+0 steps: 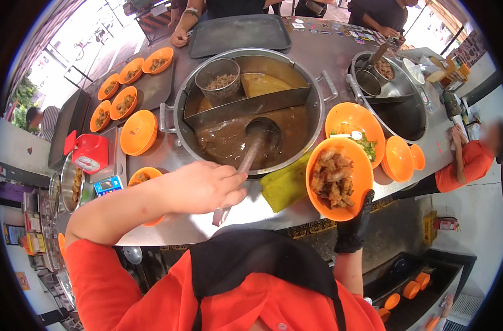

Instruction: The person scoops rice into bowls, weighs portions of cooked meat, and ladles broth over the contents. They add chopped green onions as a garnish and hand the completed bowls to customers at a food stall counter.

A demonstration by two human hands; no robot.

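Note:
My bare left hand grips the handle of a metal ladle. The ladle's bowl sits in brown broth, in the front section of a large round divided metal pot. In my right hand, which wears a black glove, is an orange bowl, tilted and filled with pieces of browned meat. Just behind it stands a larger orange bowl with chopped greens and a white spoon. A yellow-green cloth lies between the pot and the held bowl.
A mesh basket of minced meat hangs in the pot. Filled orange bowls and stacked ones stand left, near a red scale. At right are another pot and a co-worker. People stand beyond a dark tray.

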